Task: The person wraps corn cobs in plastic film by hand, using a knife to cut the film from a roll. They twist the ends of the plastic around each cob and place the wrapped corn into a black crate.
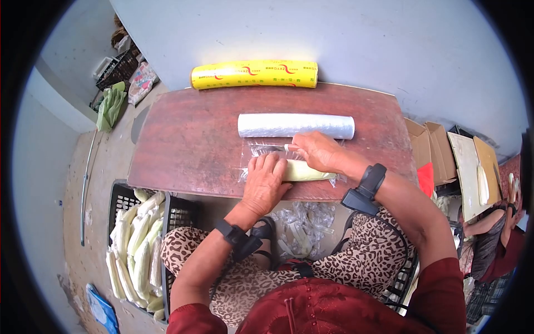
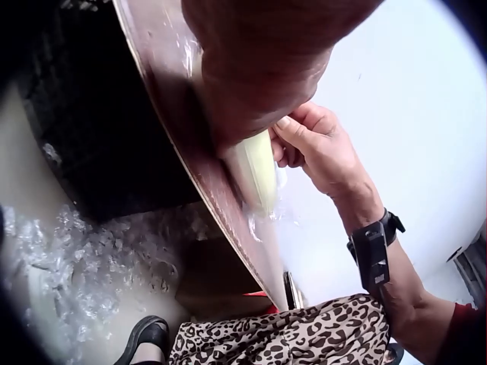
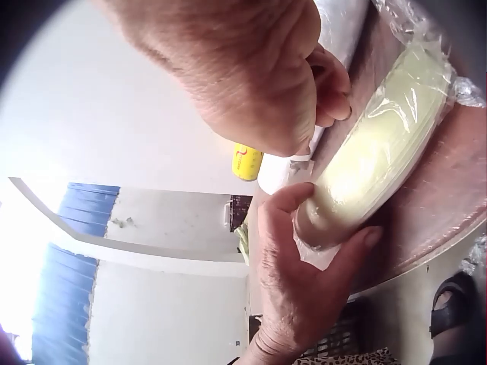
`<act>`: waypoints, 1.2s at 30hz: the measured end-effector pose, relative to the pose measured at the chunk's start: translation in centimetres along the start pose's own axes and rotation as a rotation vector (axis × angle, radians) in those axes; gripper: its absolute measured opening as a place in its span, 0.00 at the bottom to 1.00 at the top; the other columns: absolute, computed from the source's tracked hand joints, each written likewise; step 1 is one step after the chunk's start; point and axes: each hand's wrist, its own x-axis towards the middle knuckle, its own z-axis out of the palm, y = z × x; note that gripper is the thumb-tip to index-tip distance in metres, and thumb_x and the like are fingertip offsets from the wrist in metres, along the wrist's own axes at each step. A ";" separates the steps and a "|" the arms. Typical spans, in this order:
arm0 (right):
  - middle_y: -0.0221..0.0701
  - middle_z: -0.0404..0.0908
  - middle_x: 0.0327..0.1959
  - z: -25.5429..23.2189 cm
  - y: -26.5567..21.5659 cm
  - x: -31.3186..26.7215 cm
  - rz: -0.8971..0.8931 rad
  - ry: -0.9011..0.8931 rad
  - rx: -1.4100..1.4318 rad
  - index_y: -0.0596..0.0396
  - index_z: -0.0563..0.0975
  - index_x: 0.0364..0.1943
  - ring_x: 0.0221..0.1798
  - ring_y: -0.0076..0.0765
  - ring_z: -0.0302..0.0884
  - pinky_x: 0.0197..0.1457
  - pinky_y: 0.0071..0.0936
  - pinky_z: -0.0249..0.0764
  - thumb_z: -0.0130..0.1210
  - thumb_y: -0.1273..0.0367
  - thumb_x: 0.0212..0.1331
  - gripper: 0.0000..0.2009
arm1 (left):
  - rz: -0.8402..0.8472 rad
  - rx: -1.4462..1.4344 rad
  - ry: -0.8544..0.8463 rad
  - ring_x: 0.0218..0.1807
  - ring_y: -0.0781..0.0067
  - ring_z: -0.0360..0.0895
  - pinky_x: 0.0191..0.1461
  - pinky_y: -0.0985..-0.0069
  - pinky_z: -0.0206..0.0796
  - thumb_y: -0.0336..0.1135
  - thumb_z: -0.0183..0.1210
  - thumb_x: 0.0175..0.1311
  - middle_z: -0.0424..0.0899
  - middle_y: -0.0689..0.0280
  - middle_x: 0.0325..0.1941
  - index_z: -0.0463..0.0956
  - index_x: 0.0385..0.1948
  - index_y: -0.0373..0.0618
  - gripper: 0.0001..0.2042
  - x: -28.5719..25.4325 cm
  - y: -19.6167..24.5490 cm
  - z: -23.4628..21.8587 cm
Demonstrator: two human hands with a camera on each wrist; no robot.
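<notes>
A pale green ear of corn [image 1: 306, 170] [image 2: 257, 171] [image 3: 380, 148], wrapped in clear film, lies near the table's front edge. My left hand [image 1: 262, 183] [image 2: 259, 76] [image 3: 293, 281] grips its left end, thumb on one side and fingers on the other. Just behind the corn, my right hand [image 1: 322, 151] [image 2: 327, 152] [image 3: 243, 76] holds a small knife [image 1: 290, 147] by its handle, the dark blade pointing left over loose film. A roll of clear film [image 1: 295, 126] lies behind both hands.
A yellow printed roll [image 1: 256, 74] sits at the back of the table [image 1: 183, 139]. Left of my legs stands a black crate [image 1: 181, 206] of corn ears. Film scraps [image 1: 303, 228] lie on the floor below. Cardboard boxes [image 1: 439, 150] and another person [image 1: 495, 239] are at the right.
</notes>
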 end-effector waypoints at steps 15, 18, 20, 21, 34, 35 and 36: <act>0.48 0.80 0.41 0.1 -0.8 0.5 -0.027 -0.079 -0.101 0.59 0.77 0.40 0.47 0.58 0.78 0.47 0.49 0.74 0.48 0.70 0.64 0.09 | -0.202 -0.071 -0.063 0.62 0.49 0.63 0.66 0.53 0.50 0.38 0.70 0.48 0.67 0.51 0.59 0.68 0.59 0.52 0.33 -0.7 -1.3 1.4; 0.48 0.80 0.40 -0.2 -1.1 0.3 -0.021 -0.074 -0.109 0.59 0.78 0.41 0.47 0.58 0.78 0.46 0.49 0.74 0.48 0.71 0.63 0.09 | -0.211 -0.077 -0.083 0.62 0.49 0.64 0.66 0.53 0.50 0.39 0.70 0.48 0.68 0.51 0.58 0.68 0.59 0.54 0.33 -0.6 -1.3 1.3; 0.48 0.80 0.40 -0.3 -1.1 0.4 -0.022 -0.081 -0.104 0.59 0.78 0.41 0.47 0.57 0.78 0.46 0.48 0.74 0.48 0.72 0.62 0.09 | -0.218 -0.071 -0.098 0.61 0.49 0.64 0.65 0.53 0.50 0.39 0.70 0.48 0.68 0.51 0.58 0.68 0.59 0.54 0.32 -0.5 -1.4 1.2; 0.48 0.80 0.41 -0.4 -1.2 0.4 -0.022 -0.084 -0.101 0.59 0.79 0.41 0.47 0.57 0.78 0.46 0.48 0.74 0.48 0.72 0.61 0.09 | -0.224 -0.065 -0.106 0.61 0.49 0.64 0.65 0.53 0.51 0.39 0.70 0.48 0.68 0.50 0.58 0.68 0.59 0.55 0.32 -0.5 -1.4 1.1; 0.49 0.82 0.35 -0.9 -0.2 -0.5 -0.050 -0.013 -0.112 0.58 0.82 0.36 0.39 0.58 0.81 0.40 0.46 0.76 0.51 0.71 0.60 0.08 | -0.251 -0.095 -0.134 0.60 0.49 0.65 0.63 0.50 0.49 0.41 0.68 0.52 0.71 0.48 0.54 0.69 0.60 0.57 0.30 -0.6 -1.4 1.0; 0.49 0.82 0.35 -1.0 0.1 -0.8 -0.032 -0.025 -0.102 0.58 0.82 0.36 0.40 0.57 0.81 0.40 0.46 0.76 0.51 0.71 0.61 0.09 | -0.237 -0.078 -0.113 0.58 0.49 0.66 0.62 0.52 0.52 0.40 0.69 0.51 0.72 0.50 0.52 0.69 0.59 0.57 0.30 -0.7 -1.5 1.1; 0.49 0.82 0.35 -1.2 0.4 -1.2 -0.015 -0.039 -0.092 0.58 0.81 0.36 0.41 0.57 0.80 0.41 0.47 0.76 0.51 0.70 0.61 0.09 | -0.223 -0.060 -0.092 0.56 0.50 0.67 0.62 0.54 0.54 0.39 0.69 0.50 0.73 0.52 0.51 0.69 0.58 0.56 0.30 -0.7 -1.5 1.2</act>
